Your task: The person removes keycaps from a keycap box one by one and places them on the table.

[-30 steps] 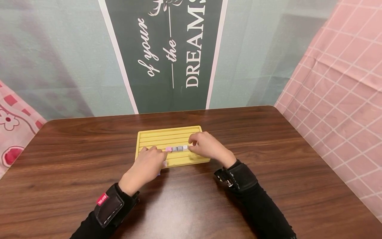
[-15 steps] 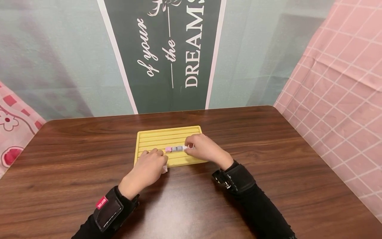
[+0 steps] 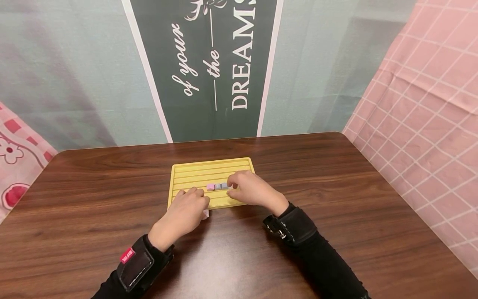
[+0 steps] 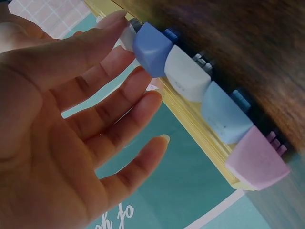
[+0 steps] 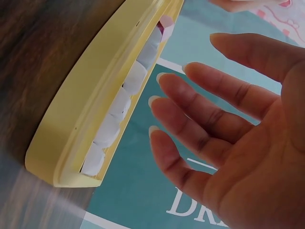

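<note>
Near the front left of a yellow ridged tray, my left hand pinches a white keycap between thumb and index finger. That cap heads a row on the wood in the left wrist view: a blue keycap, another white one, a light blue keycap and a pink keycap. My right hand hovers at the tray's right side, fingers loosely bent and apart, holding nothing. Inside the tray runs another row: a pink keycap, grey keycaps and white keycaps, partly covered by my right hand in the head view.
The tray stands on a dark wooden table. Behind the table hangs a grey-green cloth with lettering. Pink checked fabric borders the right side, and patterned pink fabric the left.
My right hand has moved left along the tray row, and its fingers now cover the white keycaps there. My left hand has stayed nearly in place, shifting slightly toward the near side.
</note>
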`<state>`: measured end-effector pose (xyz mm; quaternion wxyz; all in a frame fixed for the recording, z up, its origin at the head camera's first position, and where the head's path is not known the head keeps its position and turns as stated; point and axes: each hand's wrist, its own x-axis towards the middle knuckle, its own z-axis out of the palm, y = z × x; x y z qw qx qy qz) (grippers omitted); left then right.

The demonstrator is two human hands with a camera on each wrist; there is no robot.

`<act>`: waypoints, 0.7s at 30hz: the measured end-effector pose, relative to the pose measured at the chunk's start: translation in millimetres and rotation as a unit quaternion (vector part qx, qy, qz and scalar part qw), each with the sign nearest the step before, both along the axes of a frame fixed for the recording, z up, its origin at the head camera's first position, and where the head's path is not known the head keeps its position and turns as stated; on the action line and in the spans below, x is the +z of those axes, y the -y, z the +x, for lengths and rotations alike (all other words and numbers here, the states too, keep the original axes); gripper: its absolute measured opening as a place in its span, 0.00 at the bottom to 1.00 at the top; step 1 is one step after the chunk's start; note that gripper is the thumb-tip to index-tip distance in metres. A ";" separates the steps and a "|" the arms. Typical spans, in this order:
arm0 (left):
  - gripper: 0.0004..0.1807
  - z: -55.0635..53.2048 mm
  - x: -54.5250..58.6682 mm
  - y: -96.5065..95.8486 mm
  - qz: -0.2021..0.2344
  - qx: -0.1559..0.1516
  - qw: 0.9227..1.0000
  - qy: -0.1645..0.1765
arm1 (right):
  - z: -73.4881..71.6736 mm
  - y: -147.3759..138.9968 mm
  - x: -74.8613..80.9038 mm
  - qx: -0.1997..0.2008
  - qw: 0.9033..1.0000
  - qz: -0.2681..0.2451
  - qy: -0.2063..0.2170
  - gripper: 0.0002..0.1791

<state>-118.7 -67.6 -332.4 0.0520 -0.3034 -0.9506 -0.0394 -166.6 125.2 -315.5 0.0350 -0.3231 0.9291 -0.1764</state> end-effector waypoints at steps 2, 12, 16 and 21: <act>0.11 0.1 -0.3 0.1 -0.001 0.001 1.000 0.001 | 0.9 0.9 0.3 0.004 1.000 0.001 -0.002 0.06; 0.13 1.7 -2.4 0.3 0.005 0.004 1.000 -0.002 | 5.1 4.6 1.0 0.007 1.000 0.010 0.009 0.08; 0.13 2.0 -2.1 -0.1 0.005 0.004 1.000 -0.002 | 7.0 6.0 1.2 0.009 1.000 0.007 0.008 0.08; 0.13 2.4 -1.7 -0.3 0.005 0.005 1.000 -0.001 | 8.6 7.4 1.2 0.016 1.000 0.005 0.004 0.07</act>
